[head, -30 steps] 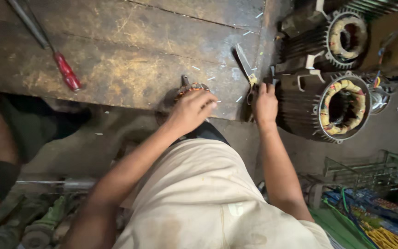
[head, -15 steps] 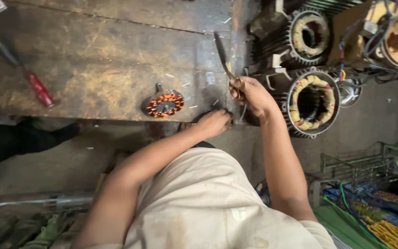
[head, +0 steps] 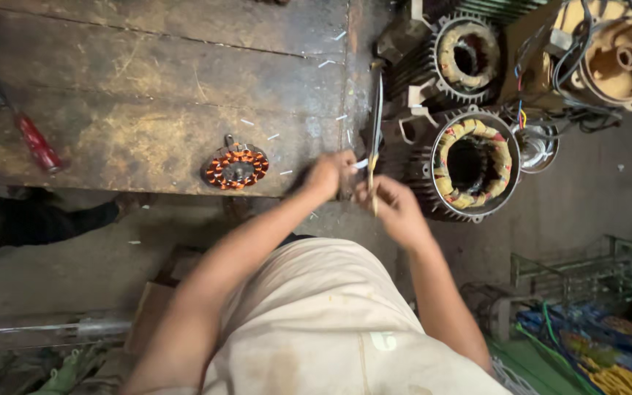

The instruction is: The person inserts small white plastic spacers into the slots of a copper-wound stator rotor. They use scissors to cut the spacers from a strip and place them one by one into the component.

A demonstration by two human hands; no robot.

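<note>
**Both hands on a thin strip at the bench edge**

Closed around a long thin tool (head: pixel 376 121), the right hand (head: pixel 393 208) pinches its lower end, the dark blade running straight up and away from the fingers past the bench edge. Just to the left, the left hand (head: pixel 328 174) is curled shut on a small pale strip (head: pixel 360 164) that bridges the gap toward the tool; the motion blur hides how the fingertips sit.

Left of the grip, a small copper-wound stator (head: pixel 236 167) lies flat on the worn wooden bench (head: pixel 148 88), apart from both hands. Far to the left lies a red-handled screwdriver (head: pixel 36 142). Right of the grip, a large motor stator (head: pixel 473 162) stands beside the bench.
</note>
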